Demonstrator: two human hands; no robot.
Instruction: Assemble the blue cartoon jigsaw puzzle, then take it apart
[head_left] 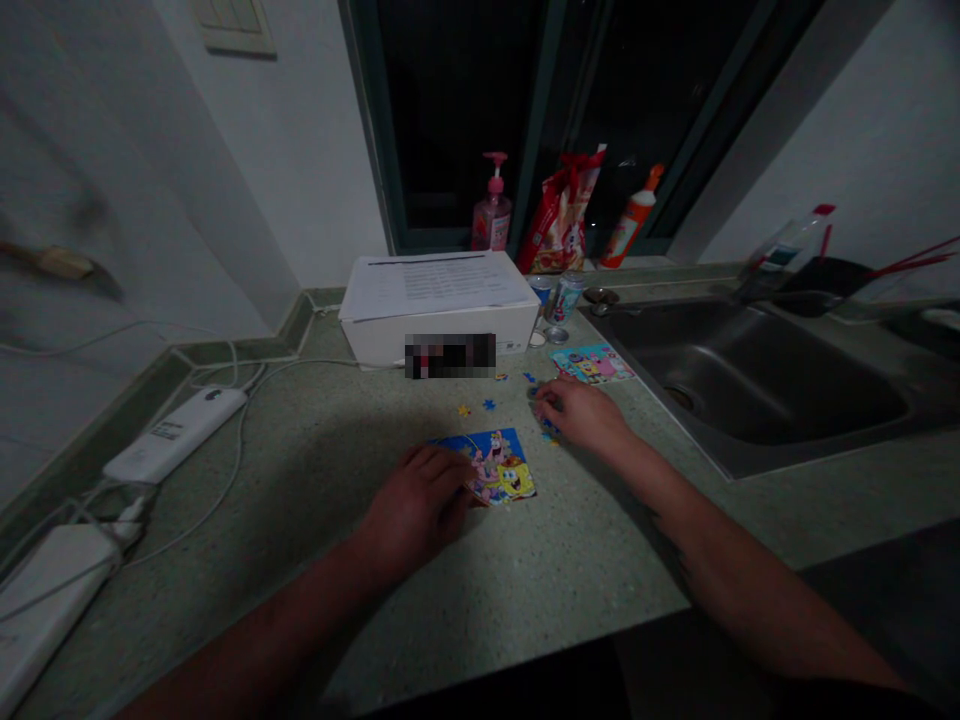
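A small jigsaw puzzle (pixel 513 470) with a yellow cartoon figure and pink figures on blue lies flat on the speckled counter. My left hand (pixel 420 498) is closed at its left edge, fingers curled over it and covering that side. To the right, my right hand (pixel 581 410) has its fingertips drawn together low over the counter, apparently on a blue jigsaw piece that they mostly hide. Loose pieces lie around: a yellow piece (pixel 464 411), a blue piece (pixel 490 405) and several more near my right fingers. Behind that hand is a turquoise cartoon picture card (pixel 600 364).
A white box (pixel 442 312) with printed paper on top stands at the back, drink cans (pixel 566 298) beside it. The metal sink (pixel 780 375) is sunk in at right. White power strips (pixel 176 432) and cables run along the left. A pump bottle (pixel 491 220) stands by the window.
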